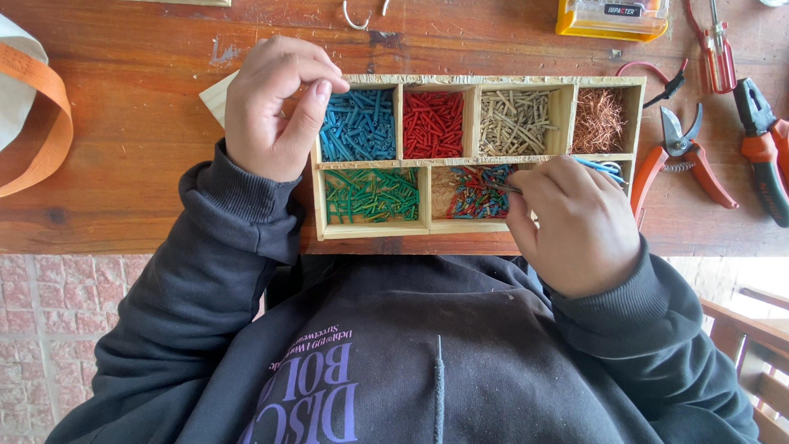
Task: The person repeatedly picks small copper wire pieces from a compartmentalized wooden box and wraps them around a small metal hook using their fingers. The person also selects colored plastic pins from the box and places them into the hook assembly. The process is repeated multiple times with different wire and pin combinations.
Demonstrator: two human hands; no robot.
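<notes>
A wooden divided tray (411, 159) lies on the table edge, holding blue pieces (358, 125), red pieces (433, 123), beige pieces (514, 122), copper wire strands (597, 120), green pieces (371, 196) and a mixed-colour pile (475, 193). My left hand (273, 107) rests at the tray's left corner, thumb and fingertips pinched together beside the blue compartment; what it pinches is hidden. My right hand (575, 222) grips thin metal tweezers (503, 187) whose tip reaches into the mixed pile. Blue pieces (604, 168) show behind that hand.
Orange-handled pruning shears (682, 160), orange and black pliers (764, 148) and a red tool (717, 49) lie at the right. A yellow case (612, 18) sits at the back, an orange strap (45, 123) at the left. Brick floor (41, 329) lies below the table edge.
</notes>
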